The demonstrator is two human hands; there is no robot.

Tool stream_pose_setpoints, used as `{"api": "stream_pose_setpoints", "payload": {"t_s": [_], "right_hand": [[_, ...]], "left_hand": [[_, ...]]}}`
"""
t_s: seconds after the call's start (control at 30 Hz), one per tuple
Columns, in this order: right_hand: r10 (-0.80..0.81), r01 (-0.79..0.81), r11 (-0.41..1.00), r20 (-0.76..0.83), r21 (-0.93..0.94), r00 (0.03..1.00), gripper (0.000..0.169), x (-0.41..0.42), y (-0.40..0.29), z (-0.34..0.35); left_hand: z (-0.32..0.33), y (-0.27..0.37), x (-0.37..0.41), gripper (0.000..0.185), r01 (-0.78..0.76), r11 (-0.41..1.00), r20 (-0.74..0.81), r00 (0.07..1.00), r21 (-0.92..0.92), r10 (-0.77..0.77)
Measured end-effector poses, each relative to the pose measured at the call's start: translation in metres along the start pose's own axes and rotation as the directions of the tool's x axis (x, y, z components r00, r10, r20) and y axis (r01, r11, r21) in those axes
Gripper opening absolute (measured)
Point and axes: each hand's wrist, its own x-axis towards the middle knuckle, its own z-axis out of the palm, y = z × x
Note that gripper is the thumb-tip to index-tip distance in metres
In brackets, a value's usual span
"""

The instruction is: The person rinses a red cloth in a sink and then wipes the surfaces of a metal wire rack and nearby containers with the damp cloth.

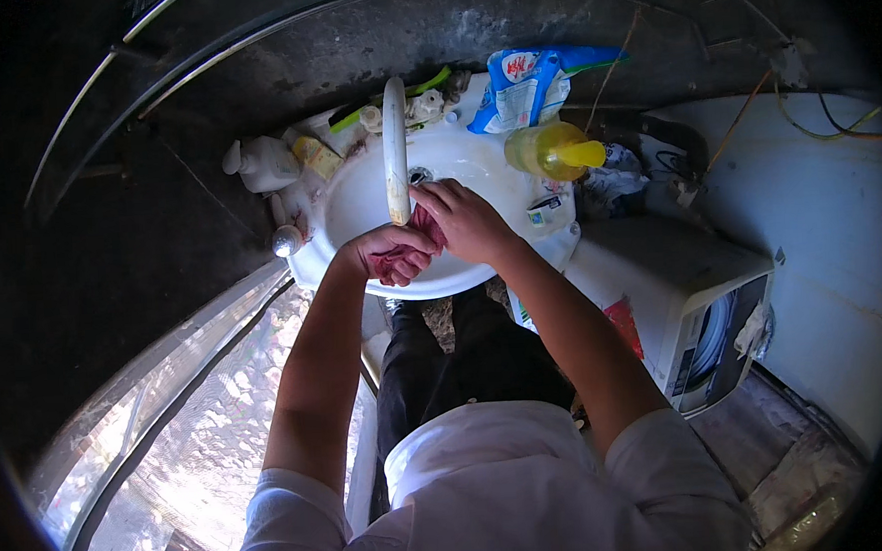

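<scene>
Both of my hands are over a white washbasin (359, 205), just below the end of a white curved faucet spout (395, 143). My left hand (401, 249) is closed around a crumpled dark pink cloth (425, 224), and folds of it show between the fingers. From the right, my right hand (462, 220) presses on the cloth's upper end, its fingers lying over it. The two hands touch around the cloth, so part of it is hidden. Past my fingertips the metal drain (419, 175) shows in the basin. No running water can be made out.
On the basin's left stand a white pump bottle (271, 165) and a yellow packet (318, 156). At its right are a blue plastic pouch (521, 92) bearing writing and a yellow bottle (547, 152). A white box (635, 273) stands at right; mesh (217, 437) lies at left.
</scene>
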Motion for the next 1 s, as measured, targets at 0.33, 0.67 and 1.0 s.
{"api": "stream_pose_setpoints", "payload": {"t_s": [0.33,0.67,1.0], "right_hand": [[0.346,-0.301,0.938,0.383,-0.173,0.857,0.021,0.013,0.017,0.014],[0.348,-0.532,0.827,0.581,0.180,0.736,0.024,0.008,0.029,0.008],[0.072,-0.079,0.990,-0.059,-0.115,0.996,0.057,-0.010,0.010,0.002]], "left_hand": [[0.025,0.014,0.025,0.031,0.207,0.416,-0.432,0.698,0.885,0.572],[-0.003,-0.019,0.064,0.023,0.478,-0.198,-0.003,0.388,0.856,0.922],[-0.011,-0.003,0.042,0.035,0.073,0.746,-0.598,0.652,0.662,0.466]]}}
